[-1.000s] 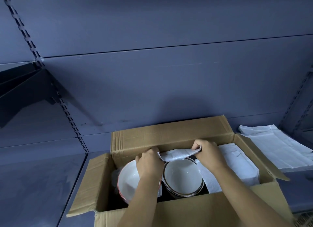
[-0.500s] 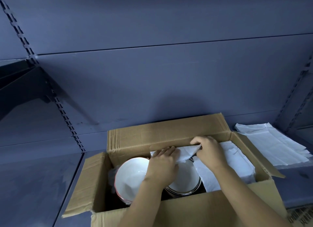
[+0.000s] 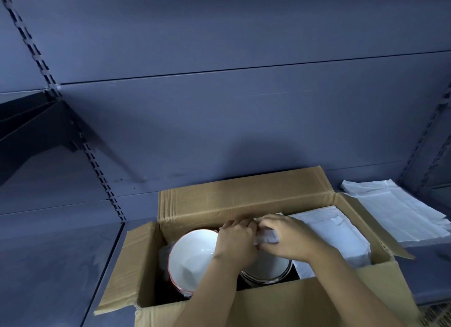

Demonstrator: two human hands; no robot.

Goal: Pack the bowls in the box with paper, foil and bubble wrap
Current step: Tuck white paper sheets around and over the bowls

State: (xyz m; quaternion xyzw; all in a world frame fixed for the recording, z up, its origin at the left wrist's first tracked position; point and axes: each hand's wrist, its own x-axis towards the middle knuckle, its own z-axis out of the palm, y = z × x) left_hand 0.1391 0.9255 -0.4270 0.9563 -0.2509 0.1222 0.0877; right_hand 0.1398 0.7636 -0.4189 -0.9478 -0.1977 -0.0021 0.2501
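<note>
Filling most of the view is a grey-blue shelving wall (image 3: pixel 219 107), with a slotted upright (image 3: pixel 85 143) running diagonally down its left side and a dark bracket (image 3: pixel 36 121) jutting out at the far left. An open cardboard box (image 3: pixel 244 195) sits on the shelf at the bottom centre, its four flaps folded outward. A stack of white paper (image 3: pixel 400 214) lies on the shelf just beside the box's right flap. More white paper sheets (image 3: pixel 336 231) lie inside the box, covering its right part.

Two bowls sit in the box, side by side. The red-rimmed bowl (image 3: pixel 192 256) is on the left, white inside and tilted towards the camera. The dark-rimmed bowl (image 3: pixel 268 270) is in the middle, largely hidden under the hands.

Both hands reach into the box and meet above the dark-rimmed bowl, close to the back wall. The right hand (image 3: pixel 288 239) pinches a wad of paper (image 3: pixel 267 236) between thumb and curled fingers. The left hand (image 3: pixel 235 241) has its fingers bent over the wad's left end, gripping it too, and its wrist crosses over the red-rimmed bowl's right edge.
</note>
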